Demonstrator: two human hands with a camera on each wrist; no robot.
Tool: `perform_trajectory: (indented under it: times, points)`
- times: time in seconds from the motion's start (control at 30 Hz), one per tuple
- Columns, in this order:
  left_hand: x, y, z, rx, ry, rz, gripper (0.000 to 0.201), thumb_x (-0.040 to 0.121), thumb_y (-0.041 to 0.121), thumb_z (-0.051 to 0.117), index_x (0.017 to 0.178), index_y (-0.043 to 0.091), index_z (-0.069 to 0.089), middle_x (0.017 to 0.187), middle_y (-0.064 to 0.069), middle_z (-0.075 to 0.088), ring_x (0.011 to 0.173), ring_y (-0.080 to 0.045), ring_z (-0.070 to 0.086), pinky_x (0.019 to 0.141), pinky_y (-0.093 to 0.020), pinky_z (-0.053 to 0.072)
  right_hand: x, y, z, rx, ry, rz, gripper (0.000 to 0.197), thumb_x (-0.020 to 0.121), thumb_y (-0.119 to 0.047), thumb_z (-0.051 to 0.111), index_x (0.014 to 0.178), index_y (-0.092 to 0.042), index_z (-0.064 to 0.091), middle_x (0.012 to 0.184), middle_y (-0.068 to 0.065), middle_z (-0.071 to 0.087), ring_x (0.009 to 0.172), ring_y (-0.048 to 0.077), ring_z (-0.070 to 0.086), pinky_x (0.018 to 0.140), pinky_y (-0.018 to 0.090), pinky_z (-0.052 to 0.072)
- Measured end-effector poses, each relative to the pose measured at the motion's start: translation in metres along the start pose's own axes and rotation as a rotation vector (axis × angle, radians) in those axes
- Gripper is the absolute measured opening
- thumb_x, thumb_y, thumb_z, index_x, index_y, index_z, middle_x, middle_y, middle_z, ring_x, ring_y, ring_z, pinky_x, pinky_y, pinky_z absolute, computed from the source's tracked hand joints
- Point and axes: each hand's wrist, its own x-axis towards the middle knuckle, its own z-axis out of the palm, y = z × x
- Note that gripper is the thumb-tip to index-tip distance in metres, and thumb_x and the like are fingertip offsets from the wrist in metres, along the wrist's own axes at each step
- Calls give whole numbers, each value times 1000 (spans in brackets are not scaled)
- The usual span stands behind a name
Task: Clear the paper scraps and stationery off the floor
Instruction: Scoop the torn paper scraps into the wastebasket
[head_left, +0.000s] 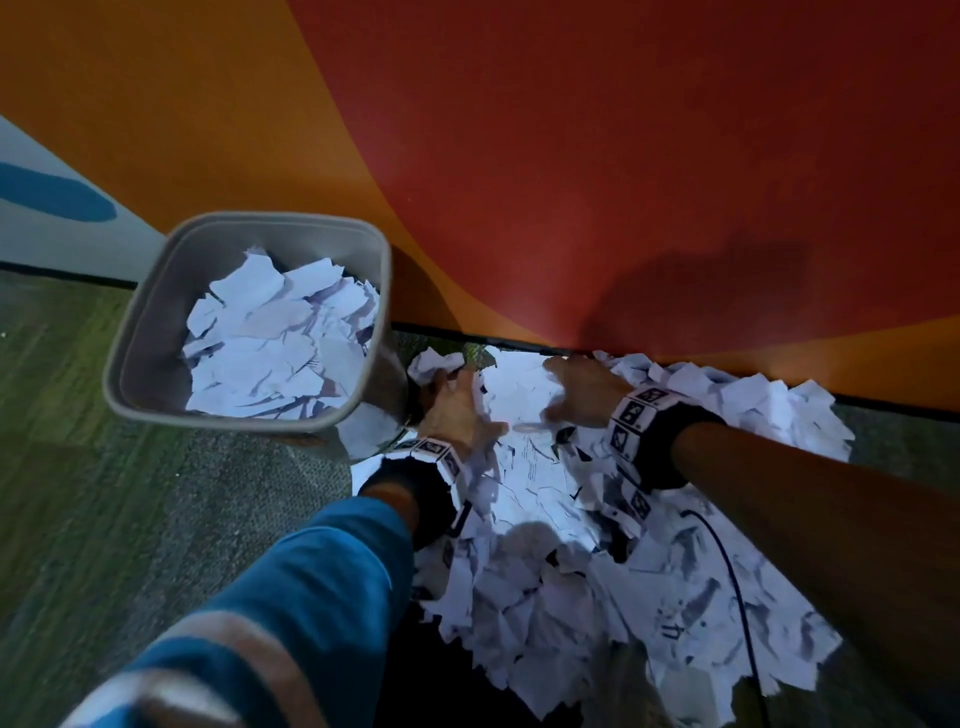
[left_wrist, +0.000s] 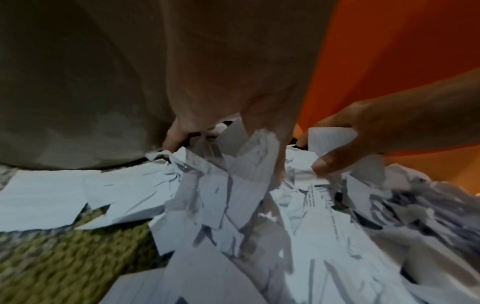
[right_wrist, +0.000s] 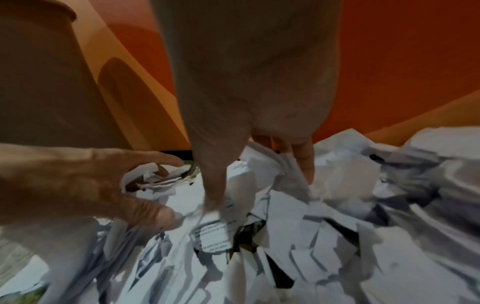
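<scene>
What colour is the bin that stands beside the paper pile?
The bin is grey; the head view shows it best.

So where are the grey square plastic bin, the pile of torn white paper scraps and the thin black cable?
Grey square plastic bin (head_left: 136, 332): head view, left inner wall.
Pile of torn white paper scraps (head_left: 524, 587): head view, middle of the heap.
Thin black cable (head_left: 740, 603): head view, mid-run over the paper.

We see white paper scraps (head_left: 571, 587) with black print, a grey bin (head_left: 156, 312), green-grey carpet (head_left: 104, 493), an orange-and-red wall (head_left: 571, 156), a blue sleeve (head_left: 311, 597), and black-and-white patterned wristbands (head_left: 631, 421).
</scene>
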Motion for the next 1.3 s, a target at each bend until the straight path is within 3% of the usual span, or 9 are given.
perform_trajectory:
  times: [0.07,0.17,0.37,0.57,0.63,0.73,0.87,0.97,1.3]
  points:
    - [10,-8,5,35,-44,-20,127,50,60,87,150,44,9,157,-12,9,140,-48,28,106,-65,36,9,0,15,-1,-31,45,113,58,-81,67,144,-20,27,139,18,40,125,39,43,99,53,43]
    - [9,-9,15,223,-41,-53,119,64,47,87,154,43,8,162,-9,-9,147,-44,4,114,-65,24,13,-6,33,-79,27,94,124,60,-76,74,154,-31,6,145,19,21,130,43,30,99,56,41]
    - [-4,-10,25,258,18,0,66,88,19,69,144,33,37,146,-12,27,121,-37,48,95,-49,49,12,-17,49,-71,70,41,77,78,-42,78,142,-29,37,144,19,26,131,43,29,100,49,42]
    - [-14,-8,8,149,34,18,50,93,-1,53,137,23,54,134,-12,41,112,-30,56,99,-38,48,-4,-26,25,120,19,53,42,88,-7,65,129,-14,59,132,11,55,123,28,53,95,27,45]
    - [-21,4,-7,149,57,66,44,93,2,55,131,22,61,131,-13,45,114,-33,57,100,-40,48,-16,-30,-1,163,-8,71,22,82,-1,68,97,-17,68,102,9,63,101,27,60,71,23,47]
    - [-41,37,-37,174,79,153,37,91,2,57,122,17,68,123,-17,60,110,-34,62,96,-40,50,-42,-37,-49,175,26,50,32,75,-1,67,54,-18,50,65,6,53,75,29,58,55,23,39]
    - [-77,87,-82,191,75,241,30,85,18,65,113,15,71,109,-10,70,101,-28,65,86,-39,54,-93,-52,-113,180,107,31,32,75,0,66,53,-15,50,54,1,47,52,16,42,39,17,31]
    - [-104,117,-121,213,65,296,38,77,43,68,108,22,71,103,-4,72,96,-25,69,80,-41,58,-135,-64,-154,200,178,28,26,78,-4,63,56,-14,53,53,2,49,50,18,42,43,20,32]
    - [-194,119,-283,211,309,346,17,88,25,67,100,15,73,97,-2,73,83,-20,67,69,-27,52,-206,-155,-225,293,348,-59,25,73,0,69,57,-11,54,57,5,52,53,18,46,50,25,36]
